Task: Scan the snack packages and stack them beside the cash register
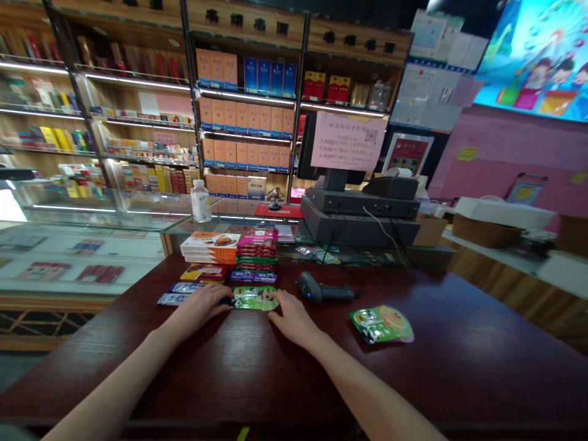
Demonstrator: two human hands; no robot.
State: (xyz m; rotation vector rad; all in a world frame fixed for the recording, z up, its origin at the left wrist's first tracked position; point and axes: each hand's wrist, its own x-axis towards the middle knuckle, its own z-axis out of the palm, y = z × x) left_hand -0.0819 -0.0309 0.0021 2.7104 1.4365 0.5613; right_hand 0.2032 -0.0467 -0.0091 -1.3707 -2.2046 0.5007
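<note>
A green flat packet (253, 298) with a cartoon print lies on the dark red counter (459, 343). My left hand (204, 304) rests palm down at the packet's left end, fingers touching it. At the packet's right end lies my right hand (290, 315), fingers stretched flat and touching its edge. Behind the packet stand stacked snack boxes (212, 246) and red packets (257, 242). Purple packets (252, 277) lie in front of the stacks.
A black barcode scanner (321, 289) lies right of my hands, its cable running back. Another green packet (382, 324) lies further right. A cash register with monitor (358, 208), a water bottle (200, 201), glass display cases and shelves of boxed goods stand behind.
</note>
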